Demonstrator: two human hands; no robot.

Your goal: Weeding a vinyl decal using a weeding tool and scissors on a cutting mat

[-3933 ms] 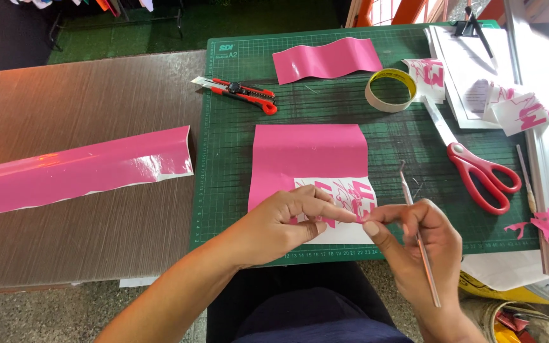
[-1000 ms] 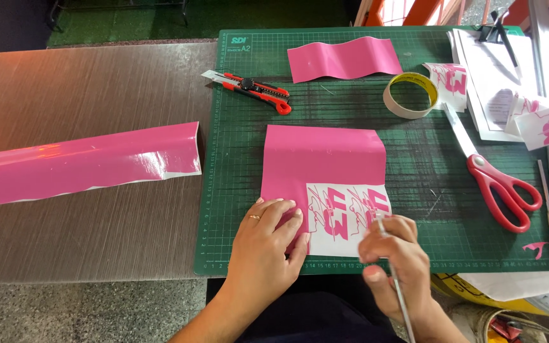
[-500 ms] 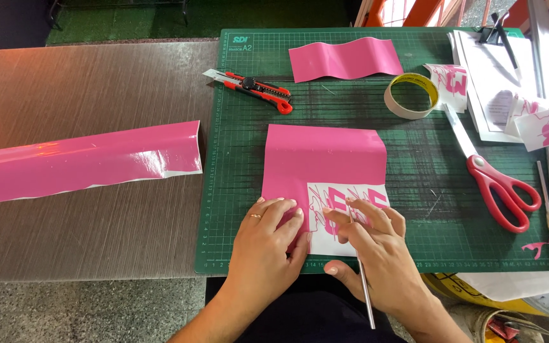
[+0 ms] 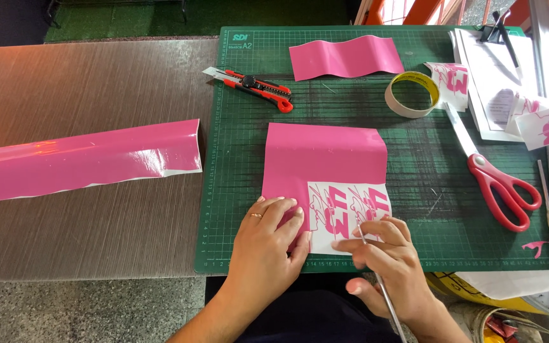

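Note:
A pink vinyl sheet (image 4: 325,155) lies on the green cutting mat (image 4: 236,159), its lower right corner stripped to white backing with pink cut shapes (image 4: 344,209). My left hand (image 4: 268,238) presses flat on the sheet's lower left corner, a ring on one finger. My right hand (image 4: 389,260) grips a thin metal weeding tool (image 4: 382,292), its tip touching the white backing near the sheet's bottom edge.
On the mat: a red utility knife (image 4: 255,86), a wavy pink vinyl piece (image 4: 347,57), a tape roll (image 4: 412,94), red-handled scissors (image 4: 494,174). A long pink vinyl strip (image 4: 84,159) lies on the brown table. Papers and vinyl scraps (image 4: 541,124) sit at the right.
My right hand has slid down and right, baring more of the white backing, with the tool tip now at the sheet's lower edge. My left hand stays pressed on the sheet.

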